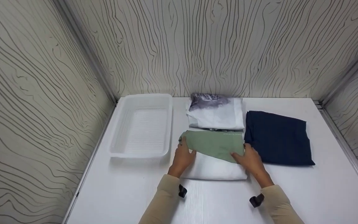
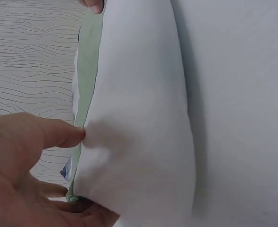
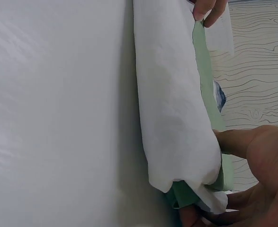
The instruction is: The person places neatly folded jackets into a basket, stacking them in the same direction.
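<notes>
From the head view, I have the folded green-and-white cloth lying flat on the white table, its long axis running side to side. Its rounded white edge faces the person, its green part points toward the back wall, and the line between the colours slants down from left to right.

The cloth lies between the two hands. The left hand pinches its left end and the right hand its right end; on each, the thumb rests on top near the colour line, the gap down to the fingers only about the cloth's thickness.

I cannot see the fingertips tucked under either end. At the right end, green fabric bunches out beneath the white. The lettering on the green is too small for me to read, the dark strip beyond the far edge is hard to make out, and both forearms are cut off.
</notes>
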The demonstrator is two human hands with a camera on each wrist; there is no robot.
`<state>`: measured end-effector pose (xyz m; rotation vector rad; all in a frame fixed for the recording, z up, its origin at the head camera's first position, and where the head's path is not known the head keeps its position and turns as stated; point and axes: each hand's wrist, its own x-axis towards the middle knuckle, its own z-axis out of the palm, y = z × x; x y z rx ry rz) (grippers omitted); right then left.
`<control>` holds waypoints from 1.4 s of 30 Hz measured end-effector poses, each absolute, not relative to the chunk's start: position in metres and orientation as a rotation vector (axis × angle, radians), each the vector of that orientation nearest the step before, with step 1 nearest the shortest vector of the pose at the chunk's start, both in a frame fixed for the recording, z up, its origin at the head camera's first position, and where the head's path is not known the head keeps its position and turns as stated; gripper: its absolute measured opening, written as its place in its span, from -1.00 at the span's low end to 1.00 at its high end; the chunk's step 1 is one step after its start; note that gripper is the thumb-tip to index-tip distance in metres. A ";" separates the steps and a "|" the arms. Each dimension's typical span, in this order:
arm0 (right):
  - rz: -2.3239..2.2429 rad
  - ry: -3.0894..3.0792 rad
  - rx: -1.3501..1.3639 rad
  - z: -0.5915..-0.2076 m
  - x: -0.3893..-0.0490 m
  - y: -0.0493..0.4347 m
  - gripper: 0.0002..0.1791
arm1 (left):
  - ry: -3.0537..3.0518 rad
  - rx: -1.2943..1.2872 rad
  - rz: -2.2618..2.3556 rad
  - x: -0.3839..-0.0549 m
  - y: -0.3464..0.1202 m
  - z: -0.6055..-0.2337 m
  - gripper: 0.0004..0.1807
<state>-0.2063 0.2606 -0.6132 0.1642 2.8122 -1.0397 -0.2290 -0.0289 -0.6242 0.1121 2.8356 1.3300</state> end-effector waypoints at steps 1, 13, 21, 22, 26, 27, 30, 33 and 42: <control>-1.069 2.795 0.176 -0.614 -0.207 0.260 0.01 | 2.826 0.113 1.360 -0.229 -0.029 -0.625 -0.16; -1.256 2.595 0.222 -0.618 -0.213 0.264 0.10 | 2.641 -0.031 1.545 -0.239 -0.031 -0.631 -0.16; -1.429 2.503 0.217 -0.629 -0.209 0.263 0.01 | 2.493 0.057 1.703 -0.238 -0.036 -0.643 -0.35; -1.456 2.502 0.220 -0.629 -0.209 0.263 0.00 | 2.481 0.059 1.708 -0.238 -0.036 -0.644 -0.36; -1.584 2.470 0.188 -0.632 -0.209 0.264 -0.04 | 2.396 0.036 1.765 -0.236 -0.034 -0.648 -0.37; -1.614 2.457 0.174 -0.633 -0.209 0.265 -0.04 | 2.371 0.037 1.788 -0.236 -0.034 -0.649 -0.37; -1.694 2.406 0.123 -0.639 -0.207 0.267 -0.02 | 2.317 0.044 1.858 -0.237 -0.033 -0.650 -0.38; -1.749 2.389 0.044 -0.644 -0.205 0.268 0.01 | 2.273 0.033 1.900 -0.238 -0.033 -0.650 -0.39; -1.882 2.327 -0.132 -0.651 -0.207 0.272 -0.30 | 2.184 0.022 1.998 -0.239 -0.033 -0.653 -0.42</control>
